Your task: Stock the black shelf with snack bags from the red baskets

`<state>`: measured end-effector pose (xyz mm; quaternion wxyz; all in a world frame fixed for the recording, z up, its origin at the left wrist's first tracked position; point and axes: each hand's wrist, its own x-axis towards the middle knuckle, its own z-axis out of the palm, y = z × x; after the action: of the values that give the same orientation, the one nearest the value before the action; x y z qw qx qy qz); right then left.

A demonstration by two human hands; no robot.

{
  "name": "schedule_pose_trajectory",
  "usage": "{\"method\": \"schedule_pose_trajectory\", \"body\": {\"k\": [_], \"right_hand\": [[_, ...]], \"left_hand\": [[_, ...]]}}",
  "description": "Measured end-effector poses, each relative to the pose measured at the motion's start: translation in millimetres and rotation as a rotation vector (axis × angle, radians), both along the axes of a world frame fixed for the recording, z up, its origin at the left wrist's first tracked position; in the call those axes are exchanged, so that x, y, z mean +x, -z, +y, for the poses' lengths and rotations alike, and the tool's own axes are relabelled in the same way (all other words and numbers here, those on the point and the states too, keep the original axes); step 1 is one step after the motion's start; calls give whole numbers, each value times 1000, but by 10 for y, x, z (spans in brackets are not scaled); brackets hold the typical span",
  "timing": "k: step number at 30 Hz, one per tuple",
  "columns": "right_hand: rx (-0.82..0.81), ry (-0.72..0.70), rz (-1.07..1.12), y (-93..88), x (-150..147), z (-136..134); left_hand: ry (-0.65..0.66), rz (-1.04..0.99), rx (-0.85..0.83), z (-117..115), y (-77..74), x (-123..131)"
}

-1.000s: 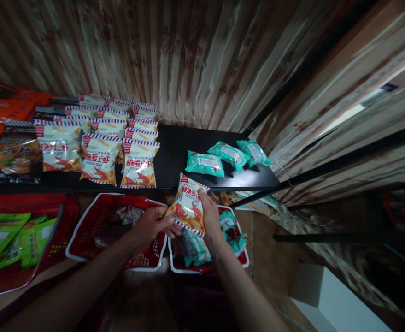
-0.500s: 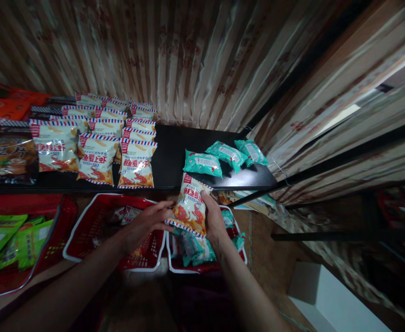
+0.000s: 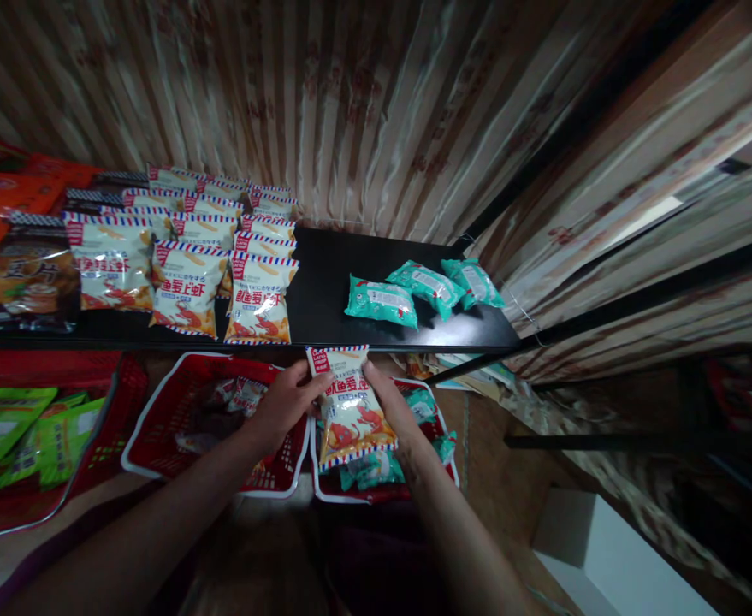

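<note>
Red basket [image 3: 366, 497] holds teal packs [image 3: 374, 470]; left fingers [image 3: 315, 387], right fingers [image 3: 376, 382] grip white snack bag [image 3: 353, 419] above.

Matching snack bags [image 3: 186, 291] stand in rows on a black shelf [image 3: 324, 274] beside teal packets [image 3: 381, 302], above red shopping baskets [image 3: 163, 428] holding more packaged goods [image 3: 7, 426], in what appears to be a shop with a pleated, patterned curtain [image 3: 356, 120] behind the display.

Fingers out of sight, edges cropped

R hand [image 3: 388, 398]: fingers mostly hidden behind held bag [image 3: 355, 419]. Teal pkts [image 3: 376, 470] below part-blocked by same. Rear bags [image 3: 212, 205] mostly behind front bags [image 3: 186, 295]. Green-pkt basket [image 3: 133, 389] cut L edge; white box [image 3: 632, 556] cut btm. Far-R goods [image 3: 744, 402] too blurry to ID.
</note>
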<state>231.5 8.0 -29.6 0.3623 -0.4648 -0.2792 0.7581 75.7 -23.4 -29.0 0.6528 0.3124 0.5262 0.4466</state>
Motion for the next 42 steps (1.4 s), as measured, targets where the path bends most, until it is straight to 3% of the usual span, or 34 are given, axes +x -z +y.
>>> {"method": "schedule_pose_trajectory", "body": {"k": [4, 9, 14, 24, 30, 34, 37, 42], "right_hand": [[-98, 16, 51, -16, 126, 2], [-36, 129, -29, -11, 322, -69], [-61, 82, 3, 27, 235, -312], [-43, 96, 12, 16, 217, -435], [18, 50, -24, 4, 260, -448], [105, -70, -50, -53, 453, -420], [164, -201, -73, -71, 603, -420], [223, -282, -159, -44, 623, -477]], "left_hand": [[-110, 42, 60, 20, 19, 44], [-215, 33, 57, 32, -39, 91], [-301, 24, 43, 16, -14, 133], [-250, 55, 46, -39, -32, 137], [-201, -106, 76, 1, 10, 53], [-143, -190, 58, 8, -138, -53], [-29, -193, 38, -25, -212, -96], [-19, -162, 38, -72, -126, -109]]}}
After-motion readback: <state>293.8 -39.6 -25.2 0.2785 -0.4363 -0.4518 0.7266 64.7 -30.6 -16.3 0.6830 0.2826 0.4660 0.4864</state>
